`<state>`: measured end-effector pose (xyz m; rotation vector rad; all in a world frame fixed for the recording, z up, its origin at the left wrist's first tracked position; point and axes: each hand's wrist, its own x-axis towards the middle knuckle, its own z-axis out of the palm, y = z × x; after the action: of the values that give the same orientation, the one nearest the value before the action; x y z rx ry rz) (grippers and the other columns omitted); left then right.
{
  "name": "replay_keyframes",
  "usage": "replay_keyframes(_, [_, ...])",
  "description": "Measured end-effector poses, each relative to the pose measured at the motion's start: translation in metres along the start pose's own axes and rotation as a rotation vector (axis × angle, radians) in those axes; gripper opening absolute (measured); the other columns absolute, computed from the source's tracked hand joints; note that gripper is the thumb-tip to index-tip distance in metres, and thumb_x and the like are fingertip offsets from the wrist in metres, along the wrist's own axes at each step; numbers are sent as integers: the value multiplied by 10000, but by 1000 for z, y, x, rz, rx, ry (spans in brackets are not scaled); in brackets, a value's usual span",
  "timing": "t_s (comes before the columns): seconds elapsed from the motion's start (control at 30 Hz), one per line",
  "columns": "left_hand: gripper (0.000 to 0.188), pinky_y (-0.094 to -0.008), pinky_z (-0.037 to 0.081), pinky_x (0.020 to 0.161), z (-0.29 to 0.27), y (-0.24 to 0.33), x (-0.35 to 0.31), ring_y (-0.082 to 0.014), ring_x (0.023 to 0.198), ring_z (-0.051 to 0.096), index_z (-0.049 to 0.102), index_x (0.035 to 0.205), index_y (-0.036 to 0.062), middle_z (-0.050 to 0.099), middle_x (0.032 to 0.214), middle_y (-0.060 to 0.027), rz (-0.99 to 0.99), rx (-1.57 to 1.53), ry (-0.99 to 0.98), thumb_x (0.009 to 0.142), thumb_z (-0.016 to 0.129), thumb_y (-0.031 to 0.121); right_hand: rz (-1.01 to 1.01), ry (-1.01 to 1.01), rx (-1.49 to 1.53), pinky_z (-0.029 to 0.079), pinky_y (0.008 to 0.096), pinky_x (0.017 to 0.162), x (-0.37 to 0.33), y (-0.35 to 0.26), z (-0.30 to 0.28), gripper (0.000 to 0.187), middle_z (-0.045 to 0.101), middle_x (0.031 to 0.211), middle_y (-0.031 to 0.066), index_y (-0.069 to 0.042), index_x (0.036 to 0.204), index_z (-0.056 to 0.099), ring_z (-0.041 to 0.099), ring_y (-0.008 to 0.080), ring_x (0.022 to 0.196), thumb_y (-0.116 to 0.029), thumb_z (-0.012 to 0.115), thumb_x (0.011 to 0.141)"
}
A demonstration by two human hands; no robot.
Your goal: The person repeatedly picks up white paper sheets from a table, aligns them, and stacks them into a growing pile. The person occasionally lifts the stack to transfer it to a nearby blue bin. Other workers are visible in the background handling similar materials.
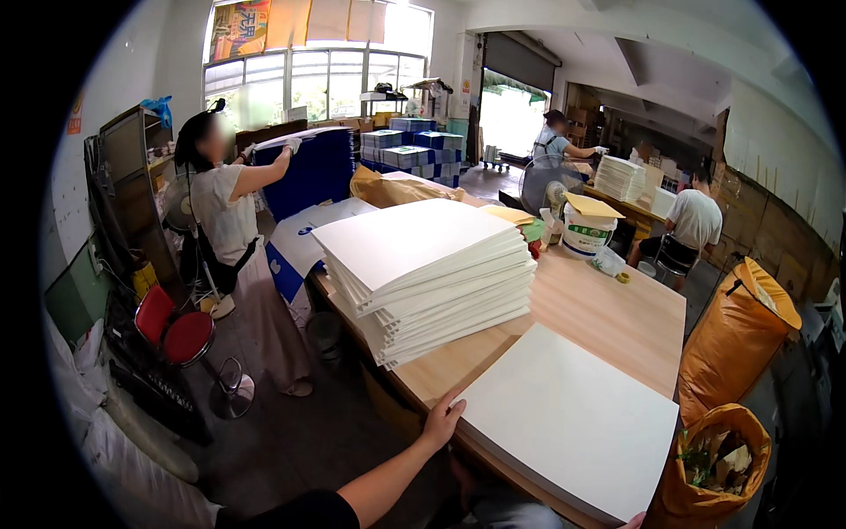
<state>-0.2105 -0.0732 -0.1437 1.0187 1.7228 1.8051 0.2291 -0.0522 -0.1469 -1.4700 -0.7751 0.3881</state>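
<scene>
A low stack of large white sheets [573,414] lies at the near edge of the wooden table, in front of me. My left hand [441,423] grips its left corner, fingers bent against the edge. Only a sliver of my right hand [636,522] shows at the stack's near right corner, and its fingers are mostly out of the picture. Just beyond stands a tall, uneven pile of white sheets [432,273], layered in slightly turned bundles.
The wooden table [617,317] carries a white bucket [586,227] and a tape roll [623,277]. Orange sacks [736,344] stand right, a red stool [189,339] left. One person [229,194] handles dark blue sheets [308,172]; two others work behind a fan [551,187].
</scene>
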Motion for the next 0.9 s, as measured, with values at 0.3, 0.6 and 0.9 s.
replay_keyframes(0.3, [459,-295,481,907,-4,-28,12,-169,1019,598,572,1349,53,664,1160,-91,-43,-45,-48,959,652,280,71,-28,-3,423,429,1059,-5,-18,-3,541,562,1347,287,148,1295,548,550,362,1213,-322,454,1044])
replay_keyframes(0.6, [834,-409,338,1146,-59,5,25,-385,1350,448,500,1383,-25,505,1418,-252,258,602,-430,683,843,269,-32,9,8,467,417,979,0,28,1,518,644,1195,255,138,1210,588,594,342,1097,-332,433,1056])
replay_keyframes(0.9, [682,-375,483,991,-53,29,14,-341,1186,592,619,1248,9,624,1256,-188,247,547,-319,626,874,127,113,-115,114,419,379,969,-2,0,-6,566,608,1214,166,50,1244,551,573,272,1101,-455,394,1040])
